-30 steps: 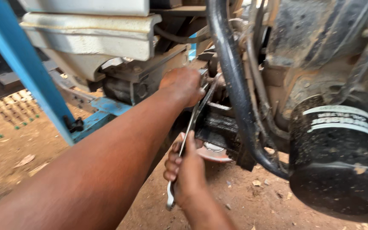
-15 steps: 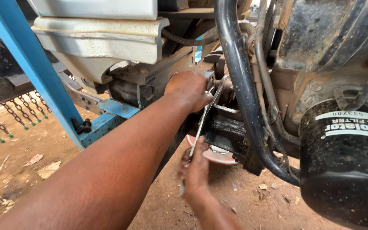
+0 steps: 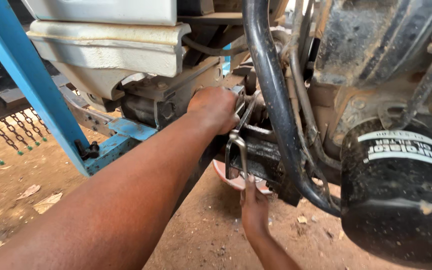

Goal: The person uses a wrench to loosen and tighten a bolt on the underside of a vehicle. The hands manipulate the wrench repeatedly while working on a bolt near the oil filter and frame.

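L hand (image 3: 215,107) clenched on spanner (image 3: 240,131) head at the engine, R hand (image 3: 254,204) grasping its lower end; spanner could slip off, knuckles hitting black pipe (image 3: 276,110)

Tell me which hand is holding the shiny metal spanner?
The right hand, the lower one above the dirt ground, grips the bottom end of the silver metal spanner. The left hand reaches higher, pressing on the greasy engine parts instead.
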